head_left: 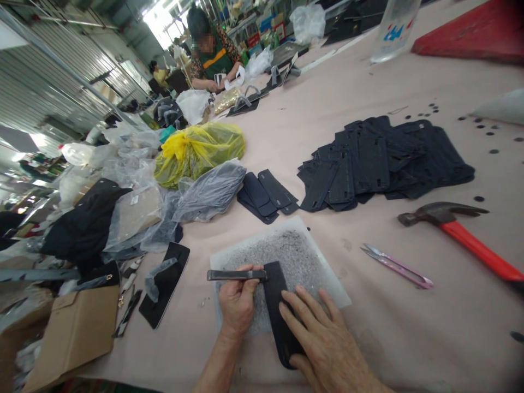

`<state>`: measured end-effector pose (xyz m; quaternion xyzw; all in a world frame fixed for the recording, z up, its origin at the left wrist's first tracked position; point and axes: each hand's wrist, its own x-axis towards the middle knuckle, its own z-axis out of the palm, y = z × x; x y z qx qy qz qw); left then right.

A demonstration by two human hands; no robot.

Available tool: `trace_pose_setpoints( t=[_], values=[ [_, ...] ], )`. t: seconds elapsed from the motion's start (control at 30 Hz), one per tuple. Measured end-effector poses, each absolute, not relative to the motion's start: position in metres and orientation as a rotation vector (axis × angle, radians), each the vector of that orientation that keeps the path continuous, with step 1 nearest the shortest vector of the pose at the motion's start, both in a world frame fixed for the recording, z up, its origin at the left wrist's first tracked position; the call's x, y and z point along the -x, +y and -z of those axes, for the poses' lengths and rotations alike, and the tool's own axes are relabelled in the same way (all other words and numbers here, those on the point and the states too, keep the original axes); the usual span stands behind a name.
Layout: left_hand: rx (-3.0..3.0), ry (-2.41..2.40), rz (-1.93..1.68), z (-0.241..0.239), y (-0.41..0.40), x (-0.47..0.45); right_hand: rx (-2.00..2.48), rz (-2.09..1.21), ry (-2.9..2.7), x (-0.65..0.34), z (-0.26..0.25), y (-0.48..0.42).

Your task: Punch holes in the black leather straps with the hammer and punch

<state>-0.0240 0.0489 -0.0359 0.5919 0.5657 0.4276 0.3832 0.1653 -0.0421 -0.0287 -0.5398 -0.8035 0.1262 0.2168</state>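
Note:
My left hand [237, 305] is closed around a dark metal punch [235, 275]. The tool lies nearly sideways, its right end at the upper left edge of a long dark blue-black strip [275, 295]. Over that strip's right side my right hand [323, 333] rests with its fingers spread and its thumb near the lower end. Beneath the strip is a translucent white cutting board [327, 278], its surface scuffed dark. What the punch's tip touches cannot be made out.
A hammer [450, 221] and pink-handled thread snips [397, 266] lie on the right. Beyond the board are piled dark pieces [368, 164], a smaller stack [266, 194] and a yellow bag [200, 150]. A cardboard box [76, 333] stands left. Another person [213, 54] works across the table.

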Motion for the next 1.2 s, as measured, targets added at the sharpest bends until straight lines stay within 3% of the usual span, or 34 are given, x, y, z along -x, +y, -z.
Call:
trace_pose_setpoints(
  t=[0.37, 1.2],
  values=[
    [-2.125, 1.484, -1.02, 0.0316, 0.0482, 0.0214, 1.489, -0.324, -2.215, -0.1661, 0.0273, -0.0426],
    [-2.134, 1.441, -1.008, 0.0291, 0.0514, 0.0204, 1.473, -0.316, -2.199, -0.1664, 0.0328, -0.0432]
  ],
)
